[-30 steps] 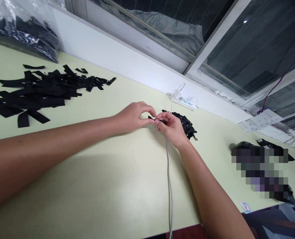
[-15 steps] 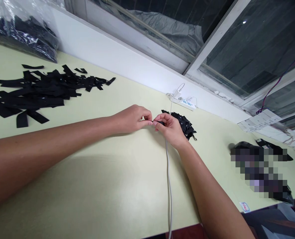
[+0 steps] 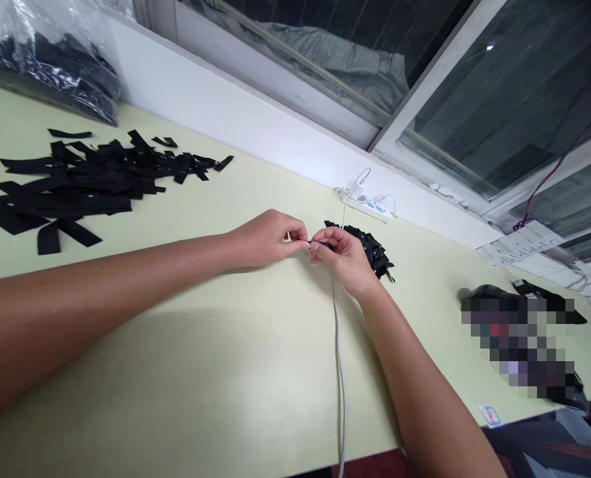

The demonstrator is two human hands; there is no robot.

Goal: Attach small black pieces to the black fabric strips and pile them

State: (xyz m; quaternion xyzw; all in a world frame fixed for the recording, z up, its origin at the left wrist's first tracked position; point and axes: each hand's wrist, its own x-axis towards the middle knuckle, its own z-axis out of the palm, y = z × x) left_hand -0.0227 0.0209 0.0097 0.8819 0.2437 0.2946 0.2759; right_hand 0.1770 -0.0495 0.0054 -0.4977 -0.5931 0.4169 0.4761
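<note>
My left hand (image 3: 268, 238) and my right hand (image 3: 342, 255) meet at mid-table, fingertips pinched together on one small black piece (image 3: 320, 244) that is mostly hidden by the fingers. Just behind my right hand lies a small heap of black pieces (image 3: 372, 249). At the far left a spread pile of black fabric strips (image 3: 71, 186) covers the pale green table (image 3: 226, 372).
A clear plastic bag of black strips (image 3: 51, 66) sits at the back left. A white power strip (image 3: 370, 206) lies by the wall, and a grey cable (image 3: 339, 372) runs from under my right hand to the table's front edge. A blurred dark object (image 3: 519, 338) rests at the right.
My left fingers have closed from a raised arch down onto the piece. Both hands stay in the same spot.
</note>
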